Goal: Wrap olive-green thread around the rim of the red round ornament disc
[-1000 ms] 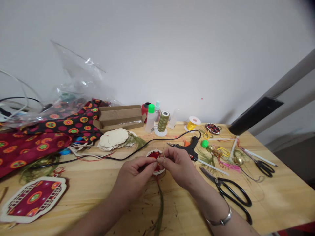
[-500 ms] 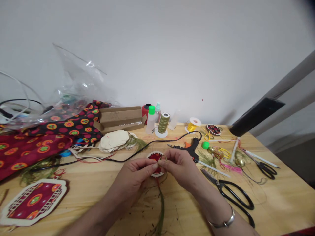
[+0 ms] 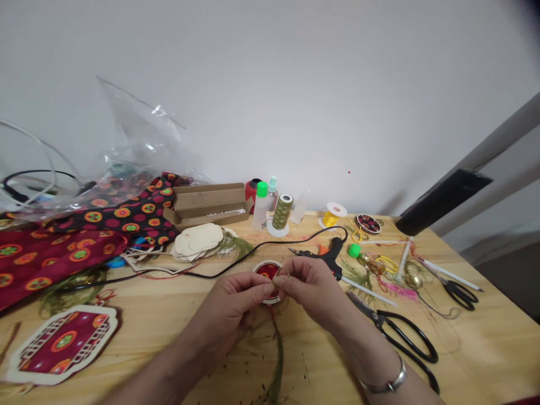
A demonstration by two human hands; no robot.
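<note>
My left hand [image 3: 236, 306] and my right hand [image 3: 310, 289] meet at the middle of the wooden table [image 3: 472, 349], fingertips pinched together on a thin thread loop [image 3: 279, 274]. Just behind the fingertips lies a small round red ornament with a white rim [image 3: 267, 270]. A green feather strand [image 3: 277, 360] trails from the pinch toward me. A silver bracelet [image 3: 390, 382] sits on my right wrist.
Large black scissors [image 3: 400, 334] lie right of my right hand, a black glue gun [image 3: 327, 256] with its cord behind it. Thread spools, small bottles and a cardboard box [image 3: 208, 203] line the wall. Patterned red fabric [image 3: 63, 247] and a red cut-out panel [image 3: 63, 343] lie left.
The hands stay pinched together over the round ornament, with only slight finger motion. The view has shifted a little.
</note>
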